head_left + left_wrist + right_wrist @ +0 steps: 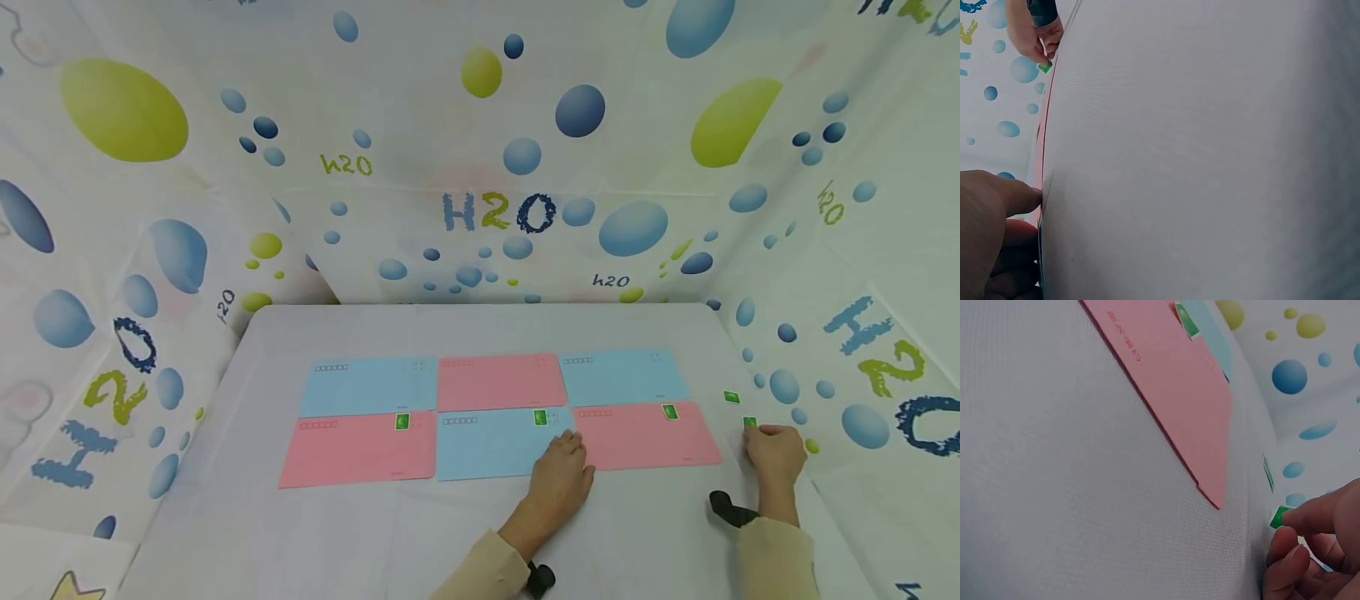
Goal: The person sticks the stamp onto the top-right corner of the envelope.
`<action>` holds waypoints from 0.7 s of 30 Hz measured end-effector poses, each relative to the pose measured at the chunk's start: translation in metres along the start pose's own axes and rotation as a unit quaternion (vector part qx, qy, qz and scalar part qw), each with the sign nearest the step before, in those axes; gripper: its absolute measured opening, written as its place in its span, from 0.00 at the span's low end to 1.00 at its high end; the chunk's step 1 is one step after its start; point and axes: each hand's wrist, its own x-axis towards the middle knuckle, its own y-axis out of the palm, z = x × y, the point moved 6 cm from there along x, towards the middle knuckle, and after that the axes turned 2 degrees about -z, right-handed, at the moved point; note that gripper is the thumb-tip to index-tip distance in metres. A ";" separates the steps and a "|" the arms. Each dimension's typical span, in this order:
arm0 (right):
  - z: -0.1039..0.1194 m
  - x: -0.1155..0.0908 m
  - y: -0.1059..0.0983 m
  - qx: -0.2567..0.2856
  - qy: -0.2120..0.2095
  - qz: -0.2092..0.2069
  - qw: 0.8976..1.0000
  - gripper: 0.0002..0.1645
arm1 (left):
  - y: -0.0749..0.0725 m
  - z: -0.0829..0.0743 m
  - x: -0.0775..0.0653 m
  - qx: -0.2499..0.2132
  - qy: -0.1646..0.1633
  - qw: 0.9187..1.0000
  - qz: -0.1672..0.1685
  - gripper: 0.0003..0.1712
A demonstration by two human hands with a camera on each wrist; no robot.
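My right hand (pixel 776 454) is at the right side of the table, its thumb and fingers pinching a small green stamp (pixel 1280 516). A second green stamp (pixel 731 397) lies just beyond it on the white cloth. My left hand (pixel 561 479) rests with relaxed fingers over the right end of the front middle blue envelope (pixel 487 446), fingertips at the border with the front right pink envelope (pixel 645 437). The front left pink envelope (pixel 352 454) lies beside them. These three front envelopes each bear a green stamp near the upper right.
Behind the front row lie a blue envelope (pixel 367 392), a pink envelope (pixel 498 383) and another blue envelope (pixel 622 377), edges close together. A white cloth (pixel 217 500) covers the table. Printed sheets with bubbles and H2O lettering (pixel 498 212) stand around the back and sides.
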 end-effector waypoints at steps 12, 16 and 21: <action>0.014 -0.004 0.011 0.128 0.011 0.015 0.992 0.27 | 0.001 -0.001 0.000 0.003 0.002 1.000 0.000 0.19; 0.020 -0.007 0.018 0.149 0.011 0.042 0.988 0.25 | 0.001 -0.001 0.000 0.002 0.000 1.000 0.004 0.19; 0.025 -0.010 0.023 0.180 0.003 0.060 0.982 0.19 | 0.001 -0.001 0.000 -0.008 -0.003 1.000 0.012 0.19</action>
